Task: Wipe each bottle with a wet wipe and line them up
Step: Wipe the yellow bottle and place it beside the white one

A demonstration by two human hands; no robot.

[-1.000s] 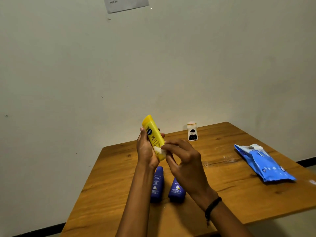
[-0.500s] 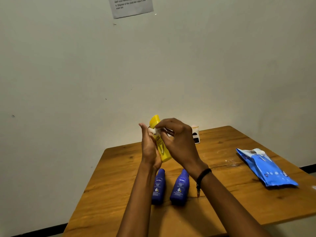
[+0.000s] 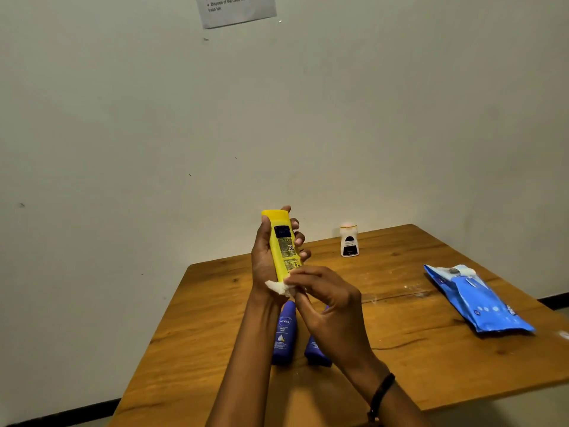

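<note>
My left hand [image 3: 265, 257] grips a yellow bottle [image 3: 282, 241] upright above the table, its back label facing me. My right hand [image 3: 326, 300] pinches a small white wet wipe [image 3: 278, 287] against the bottle's lower end. Two dark blue bottles lie side by side on the wooden table [image 3: 400, 349] under my arms: the left one [image 3: 284, 334] shows its label, the right one [image 3: 315, 349] is mostly hidden by my right forearm. A small white bottle with a black label [image 3: 349, 240] stands at the table's far edge.
A blue wet wipe pack [image 3: 480, 300] lies on the right side of the table with its flap open. The table stands against a plain wall with a paper notice [image 3: 237, 9] taped high up. The table's right corner lies beyond the pack.
My right hand slid the wipe from the top of the yellow bottle down to its lower end. The bottle was turned, so its back label now faces me.
</note>
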